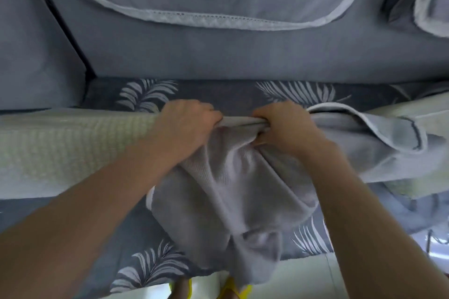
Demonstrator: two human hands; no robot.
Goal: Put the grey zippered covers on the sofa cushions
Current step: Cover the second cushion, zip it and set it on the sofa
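The pale quilted cushion (pixel 60 148) lies crosswise on the leaf-print sofa seat (pixel 218 94), running from nine to three o'clock. The grey cover (pixel 218 189) sits bunched at its middle and hangs towards six o'clock. Towards three o'clock more of the cover is draped over the cushion, with a dark line there that is likely the zipper edge (pixel 413 133). The left hand (pixel 187 124) and right hand (pixel 284 126) are both clenched on the gathered rim of the cover, close together at the cushion's far edge, knuckles up. The step looks like working the cover along the cushion. To do it well, I would spread the hands apart along the rim so that the opening stays wide. Then I would draw the fabric towards nine o'clock in short, even pulls, smoothing it as it goes, not hauling from one bunched point. Matching the cover's corners to the cushion's corners early should save twisting. Keeping the zipper edge straight and free of folds should let it close cleanly later.
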